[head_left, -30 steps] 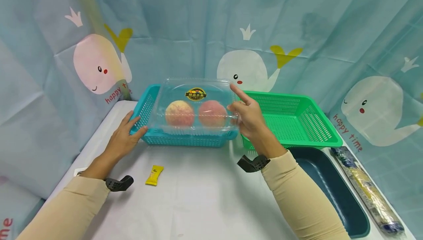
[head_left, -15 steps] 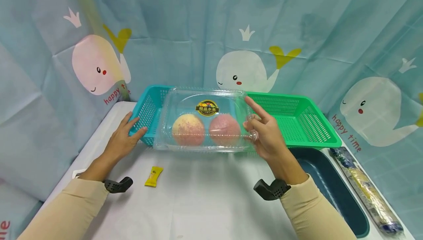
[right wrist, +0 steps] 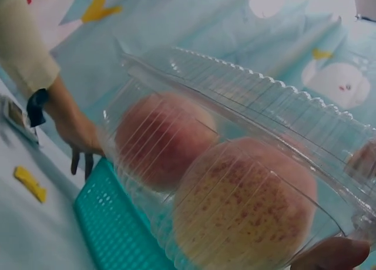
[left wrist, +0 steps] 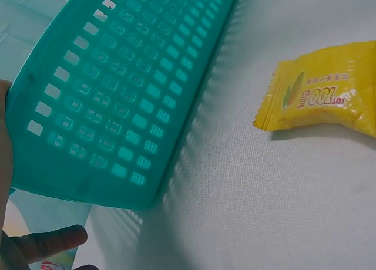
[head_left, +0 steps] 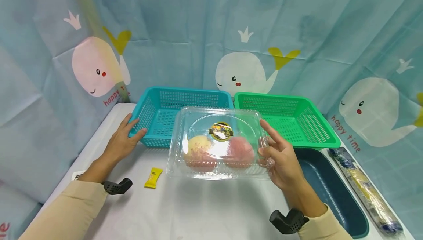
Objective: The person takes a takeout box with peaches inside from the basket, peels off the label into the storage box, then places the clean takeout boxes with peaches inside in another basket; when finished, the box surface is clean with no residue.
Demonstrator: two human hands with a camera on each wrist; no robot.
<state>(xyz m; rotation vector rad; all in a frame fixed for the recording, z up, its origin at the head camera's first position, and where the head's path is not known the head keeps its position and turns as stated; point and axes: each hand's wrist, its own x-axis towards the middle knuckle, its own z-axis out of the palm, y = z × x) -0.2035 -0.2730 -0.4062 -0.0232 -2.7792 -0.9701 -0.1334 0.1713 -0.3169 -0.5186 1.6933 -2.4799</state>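
Observation:
My right hand grips the right end of a clear plastic fruit box, its index finger stretched along the side. Two peaches lie inside: a yellowish one on the left and a pinker one on the right. A round label is stuck to the lid. The box is held up in front of a blue basket and overlaps its right front part. My left hand rests on that basket's left front corner with fingers spread; the left wrist view shows the perforated basket wall beside it.
A green basket stands right of the blue one. In front of it lies a dark blue tray, with a long wrapped package along its right side. A small yellow packet lies on the white table.
The right hand has brought the peach box from over the blue basket toward me and to the right, uncovering most of the basket. The left hand has stayed on the basket's corner.

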